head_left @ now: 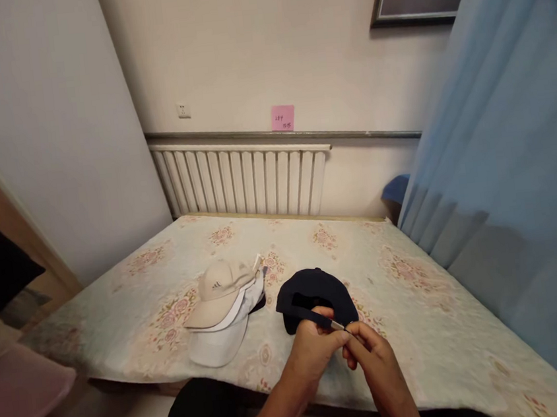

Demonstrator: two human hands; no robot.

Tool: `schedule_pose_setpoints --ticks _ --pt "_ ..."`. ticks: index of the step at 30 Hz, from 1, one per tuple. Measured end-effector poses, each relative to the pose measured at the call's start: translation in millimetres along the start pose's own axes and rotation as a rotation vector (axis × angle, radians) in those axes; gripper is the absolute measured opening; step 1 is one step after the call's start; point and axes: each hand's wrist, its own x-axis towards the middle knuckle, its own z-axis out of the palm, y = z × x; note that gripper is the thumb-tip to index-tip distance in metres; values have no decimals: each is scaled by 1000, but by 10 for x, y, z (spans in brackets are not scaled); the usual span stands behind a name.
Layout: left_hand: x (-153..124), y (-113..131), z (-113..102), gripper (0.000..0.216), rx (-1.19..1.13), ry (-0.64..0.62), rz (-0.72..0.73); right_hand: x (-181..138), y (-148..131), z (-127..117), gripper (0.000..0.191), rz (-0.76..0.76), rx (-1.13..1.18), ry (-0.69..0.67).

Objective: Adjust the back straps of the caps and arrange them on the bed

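We have a dark navy baseball cap (333,282) at the centre of our dial, over the near part of a floral sheet (437,344); we cannot tell how much of its weight rests there. Its back opening faces six o'clock, towards us, and its back strap (309,314) runs down towards five o'clock to a small metal buckle (338,325).

Our left hand (316,349), at six o'clock, is clamped on the strap, with the thumb extended along the buckle. Our right hand (374,356), at five o'clock, pinches the strap's end just past the buckle, though its own fingers partly hide the grip. The two hands are together, fingertips meeting at the buckle.

At nine o'clock, near the navy cap but apart from it, we see a stack of caps: a beige baseball cap (220,291) with a small dark logo on top, a white cap (233,313) under it, and a pale grey cap (220,344) lowest towards us. At eight o'clock is our black trouser leg (201,415).

Farther out, a white radiator (246,182) stands at eleven o'clock beyond the sheet, with a wall socket (183,110) above it. A pink note (283,118) with handwriting is at twelve, a framed picture (411,5) at one, and a blue curtain (499,132) hangs at two. At ten o'clock rises a pale panel (63,145).
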Motion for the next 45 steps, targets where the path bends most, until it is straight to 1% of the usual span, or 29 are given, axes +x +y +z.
schedule_pose_setpoints --ticks 4,6,9,15,20,23,27,29,39,45 --pt "6 -31 -4 32 100 43 34 -34 -46 30 22 -2 -19 15" --pt "7 -47 -15 30 128 45 59 -47 -61 37 23 -14 -23 12" --pt "2 -62 -26 28 127 32 89 -55 -81 39 22 -36 -48 9" --pt "0 -66 -29 25 123 80 112 -67 -135 44 19 -88 -123 34" --pt "22 -103 -37 24 61 125 144 -64 -130 51 23 -117 -120 38" --pt "22 -107 -29 24 67 139 145 -56 -128 51 22 -131 -100 13" --pt "7 -80 -4 25 56 117 128 -56 -144 48 20 -163 -32 -59" --pt "2 -68 4 26 48 106 130 -57 -145 43 19 -181 -15 -72" --pt "17 -127 -53 22 8 107 132 -26 -82 13 16 -202 34 -55" --pt "-10 -69 -43 24 -47 90 130 -2 -27 18 19 -176 91 -41"
